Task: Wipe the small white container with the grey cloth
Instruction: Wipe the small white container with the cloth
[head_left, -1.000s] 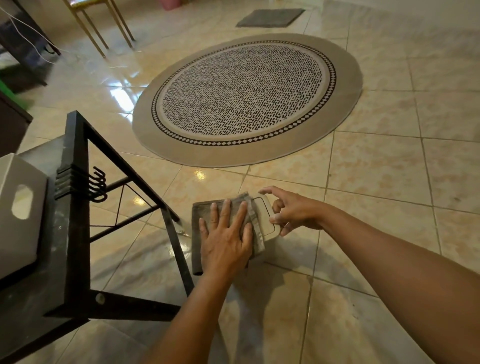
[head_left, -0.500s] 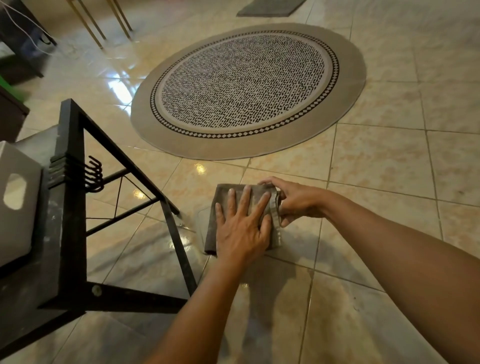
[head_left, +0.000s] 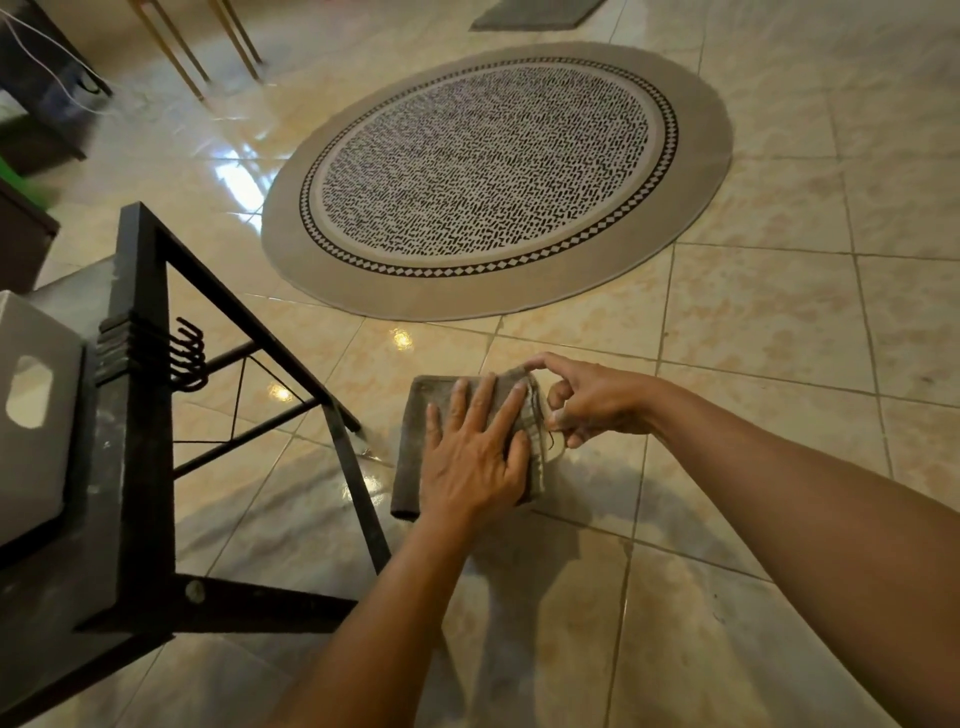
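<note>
Grey cloth (head_left: 415, 447) covers nearly all of the small white container (head_left: 555, 451) on the tiled floor (head_left: 753, 322); only its right edge shows. Our left hand (head_left: 470, 457) lies flat and open on the cloth, our right hand (head_left: 592, 400) pinches that edge. We should brace the container and rub with even pressure.

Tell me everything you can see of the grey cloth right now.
The grey cloth is a folded, soft-looking rectangle lying flat on the tiled floor, beside the black metal frame's leg. Its left edge looks rolled or thick; its right edge shows pale stripes. The left hand presses flat on it, fingers spread. The right hand touches its right edge at the far corner, where a thin sliver of the small white container peeks out; the rest lies hidden beneath.
</note>
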